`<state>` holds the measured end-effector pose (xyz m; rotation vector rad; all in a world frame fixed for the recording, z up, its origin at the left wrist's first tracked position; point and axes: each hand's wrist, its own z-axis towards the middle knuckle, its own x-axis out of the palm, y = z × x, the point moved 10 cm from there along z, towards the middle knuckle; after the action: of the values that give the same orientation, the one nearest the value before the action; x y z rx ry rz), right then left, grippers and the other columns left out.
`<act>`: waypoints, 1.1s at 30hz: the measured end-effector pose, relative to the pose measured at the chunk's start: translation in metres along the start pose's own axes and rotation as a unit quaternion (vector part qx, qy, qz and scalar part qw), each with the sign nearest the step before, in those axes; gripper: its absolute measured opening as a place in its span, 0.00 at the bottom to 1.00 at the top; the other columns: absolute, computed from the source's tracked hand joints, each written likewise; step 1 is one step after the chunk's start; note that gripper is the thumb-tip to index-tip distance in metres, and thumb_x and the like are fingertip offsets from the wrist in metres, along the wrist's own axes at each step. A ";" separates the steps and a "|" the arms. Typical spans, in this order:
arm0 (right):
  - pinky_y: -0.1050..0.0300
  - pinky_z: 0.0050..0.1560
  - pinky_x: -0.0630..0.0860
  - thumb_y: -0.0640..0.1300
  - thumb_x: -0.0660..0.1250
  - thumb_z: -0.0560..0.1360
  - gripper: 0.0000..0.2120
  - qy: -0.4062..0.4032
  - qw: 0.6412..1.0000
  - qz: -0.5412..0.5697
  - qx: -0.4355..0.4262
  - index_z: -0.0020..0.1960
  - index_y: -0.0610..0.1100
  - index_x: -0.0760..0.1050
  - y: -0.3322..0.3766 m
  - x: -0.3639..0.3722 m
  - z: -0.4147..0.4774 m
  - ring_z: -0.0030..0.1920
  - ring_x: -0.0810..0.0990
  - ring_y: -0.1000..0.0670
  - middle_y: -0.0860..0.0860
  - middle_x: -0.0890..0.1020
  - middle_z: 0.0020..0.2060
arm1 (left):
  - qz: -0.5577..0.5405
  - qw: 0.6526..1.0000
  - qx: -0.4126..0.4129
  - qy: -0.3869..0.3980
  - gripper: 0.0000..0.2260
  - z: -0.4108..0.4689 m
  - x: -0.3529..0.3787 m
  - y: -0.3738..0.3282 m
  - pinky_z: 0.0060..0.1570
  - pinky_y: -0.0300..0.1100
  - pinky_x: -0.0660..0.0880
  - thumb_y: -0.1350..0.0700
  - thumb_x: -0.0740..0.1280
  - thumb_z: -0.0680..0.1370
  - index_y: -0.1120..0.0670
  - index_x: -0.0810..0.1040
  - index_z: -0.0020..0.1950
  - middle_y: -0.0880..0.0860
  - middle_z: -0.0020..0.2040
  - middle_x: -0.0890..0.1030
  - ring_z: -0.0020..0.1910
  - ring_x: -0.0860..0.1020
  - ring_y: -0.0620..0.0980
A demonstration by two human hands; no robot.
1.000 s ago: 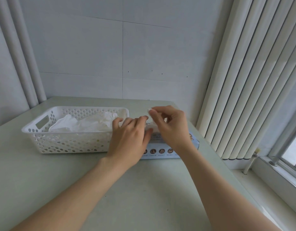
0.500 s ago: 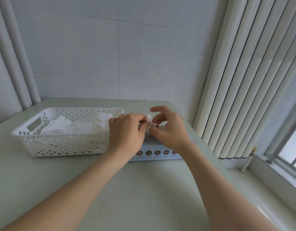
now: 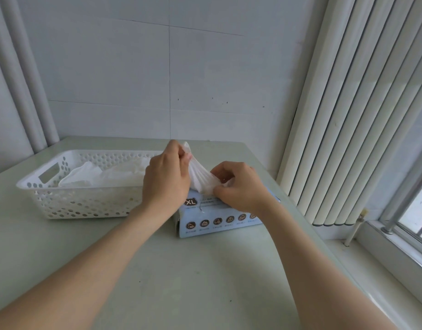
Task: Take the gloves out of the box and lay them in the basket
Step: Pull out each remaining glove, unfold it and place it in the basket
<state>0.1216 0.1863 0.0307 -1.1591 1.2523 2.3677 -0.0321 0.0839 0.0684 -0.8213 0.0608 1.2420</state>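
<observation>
The basket (image 3: pixel 86 206) sits on my left with several gloves (image 3: pixel 93 175) already lying in it, its near right corner hidden behind my left wrist.

Half a second ago both my hands were low at the top of the box. Since then my left hand (image 3: pixel 166 179) has risen, thumb and fingers pinched on the tip of a glove (image 3: pixel 199 177), and the glove now stretches in a taut fan from that pinch down to the opening. My right hand (image 3: pixel 240 186) is curled over the lower end, pinching it where it leaves the box (image 3: pixel 217 217).

So this glove is about half out. I judge the right hand must let go, or only steady the box, before the rest comes free.

The carry should be short. The basket's rim is just beside my left hand and lower than the pinch, so I can swing left over it without lifting further.

The box lies near the right edge of the counter (image 3: pixel 181 282), with the blinds (image 3: pixel 359 115) close beyond, so there is little room on that side. A hard pull could drag the light box. The counter in front of me gives free room.
</observation>
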 end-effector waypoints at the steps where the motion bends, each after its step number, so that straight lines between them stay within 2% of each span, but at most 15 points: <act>1: 0.48 0.56 0.82 0.42 0.70 0.69 0.15 0.002 1.000 -0.002 -0.002 0.54 0.55 0.83 0.000 0.001 0.000 0.48 0.83 0.57 0.59 0.86 0.45 | -0.004 1.000 -0.012 -0.001 0.08 0.001 -0.001 0.003 0.36 0.48 0.69 0.53 0.62 0.87 0.55 0.72 0.51 0.50 0.38 0.78 0.36 0.77 0.52; 4: 0.43 0.58 0.79 0.46 0.67 0.68 0.17 0.008 1.000 -0.007 -0.002 0.55 0.57 0.81 0.001 0.003 -0.001 0.46 0.82 0.55 0.58 0.85 0.43 | -0.015 0.998 -0.052 -0.012 0.07 0.002 -0.002 0.012 0.37 0.52 0.72 0.54 0.59 0.87 0.56 0.70 0.53 0.51 0.39 0.77 0.40 0.77 0.57; 6: 0.46 0.53 0.78 0.51 0.65 0.67 0.17 0.010 1.000 0.013 -0.001 0.55 0.58 0.80 0.001 0.003 -0.001 0.42 0.81 0.56 0.58 0.85 0.40 | -0.024 0.998 -0.063 0.000 0.07 0.001 0.000 0.014 0.39 0.56 0.76 0.53 0.58 0.87 0.56 0.69 0.54 0.53 0.40 0.78 0.41 0.79 0.59; 8: 0.50 0.49 0.75 0.57 0.64 0.71 0.13 0.000 0.999 0.035 -0.004 0.53 0.59 0.81 0.002 0.002 0.000 0.38 0.80 0.56 0.57 0.85 0.36 | -0.043 0.998 -0.049 0.024 0.07 0.000 0.004 0.010 0.36 0.52 0.75 0.52 0.59 0.87 0.54 0.69 0.53 0.51 0.37 0.79 0.37 0.79 0.54; 10: 0.45 0.53 0.78 0.63 0.65 0.74 0.13 -0.038 0.999 0.028 -0.018 0.50 0.59 0.83 0.004 -0.001 0.002 0.40 0.82 0.56 0.59 0.85 0.36 | -0.068 0.996 -0.018 0.049 0.07 -0.003 0.006 0.000 0.34 0.45 0.71 0.50 0.62 0.86 0.52 0.71 0.52 0.47 0.37 0.81 0.34 0.79 0.46; 11: 0.42 0.55 0.79 0.65 0.65 0.75 0.13 -0.060 0.998 0.015 -0.025 0.48 0.59 0.84 0.005 -0.003 0.003 0.42 0.83 0.56 0.61 0.85 0.37 | -0.075 0.995 -0.002 0.063 0.08 -0.005 0.007 -0.005 0.35 0.44 0.72 0.48 0.64 0.85 0.51 0.73 0.53 0.45 0.38 0.83 0.35 0.80 0.42; 14: 0.42 0.57 0.79 0.58 0.69 0.79 0.09 -0.117 0.992 0.007 -0.049 0.46 0.58 0.86 0.006 -0.012 0.003 0.45 0.83 0.57 0.63 0.85 0.38 | -0.057 0.993 0.036 0.099 0.11 -0.013 0.013 -0.012 0.43 0.41 0.79 0.44 0.72 0.81 0.49 0.77 0.56 0.43 0.44 0.86 0.39 0.83 0.39; 17: 0.49 0.52 0.80 0.48 0.71 0.82 0.07 -0.162 0.983 0.018 -0.086 0.49 0.50 0.87 0.011 -0.024 0.001 0.43 0.83 0.56 0.59 0.87 0.41 | 0.023 0.992 0.102 0.072 0.12 -0.023 0.013 -0.019 0.48 0.51 0.80 0.46 0.76 0.77 0.51 0.78 0.52 0.45 0.39 0.85 0.36 0.83 0.49; 19: 0.48 0.50 0.79 0.43 0.69 0.83 0.07 -0.200 0.974 0.009 -0.108 0.52 0.45 0.85 0.015 -0.030 -0.001 0.44 0.83 0.52 0.55 0.87 0.44 | 0.035 0.992 0.106 0.064 0.13 -0.026 0.013 -0.019 0.51 0.54 0.80 0.46 0.77 0.76 0.52 0.80 0.52 0.46 0.38 0.85 0.37 0.83 0.52; 22: 0.51 0.49 0.77 0.38 0.64 0.84 0.08 -0.267 0.953 0.023 -0.143 0.54 0.44 0.81 0.020 -0.040 -0.009 0.45 0.80 0.52 0.52 0.84 0.47 | 0.034 0.990 0.110 0.078 0.12 -0.026 0.015 -0.018 0.54 0.54 0.79 0.46 0.78 0.75 0.50 0.82 0.51 0.44 0.40 0.86 0.37 0.84 0.49; 25: 0.62 0.44 0.73 0.33 0.62 0.83 0.09 -0.313 0.935 0.068 -0.151 0.57 0.41 0.79 0.024 -0.054 -0.019 0.45 0.78 0.53 0.51 0.81 0.46 | 0.060 0.988 0.112 0.093 0.09 -0.025 0.017 -0.017 0.56 0.54 0.76 0.44 0.73 0.79 0.49 0.83 0.50 0.44 0.41 0.85 0.38 0.82 0.50; 28: 0.69 0.40 0.66 0.30 0.61 0.81 0.11 -0.348 0.923 0.091 -0.137 0.56 0.40 0.78 0.025 -0.063 -0.024 0.38 0.74 0.59 0.55 0.77 0.40 | 0.111 0.979 0.125 0.120 0.14 -0.031 0.024 -0.021 0.57 0.52 0.71 0.38 0.62 0.80 0.46 0.82 0.50 0.43 0.41 0.81 0.39 0.77 0.47; 31: 0.65 0.38 0.68 0.37 0.58 0.87 0.08 -0.359 0.916 0.158 -0.081 0.55 0.41 0.75 0.018 -0.065 -0.026 0.37 0.73 0.55 0.53 0.78 0.39 | 0.160 0.965 0.127 0.166 0.22 -0.038 0.034 -0.021 0.62 0.51 0.67 0.33 0.57 0.79 0.44 0.81 0.59 0.42 0.50 0.80 0.51 0.78 0.47; 33: 0.67 0.39 0.69 0.42 0.55 0.89 0.09 -0.368 0.906 0.203 -0.051 0.55 0.42 0.72 0.013 -0.066 -0.028 0.37 0.73 0.57 0.53 0.76 0.40 | 0.181 0.958 0.132 0.181 0.26 -0.042 0.038 -0.021 0.65 0.52 0.66 0.30 0.53 0.78 0.43 0.79 0.64 0.42 0.55 0.78 0.56 0.77 0.48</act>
<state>0.1741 0.1667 0.0778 0.0602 1.1517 2.7616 0.0159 0.0887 0.0317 -0.8144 0.6861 1.3730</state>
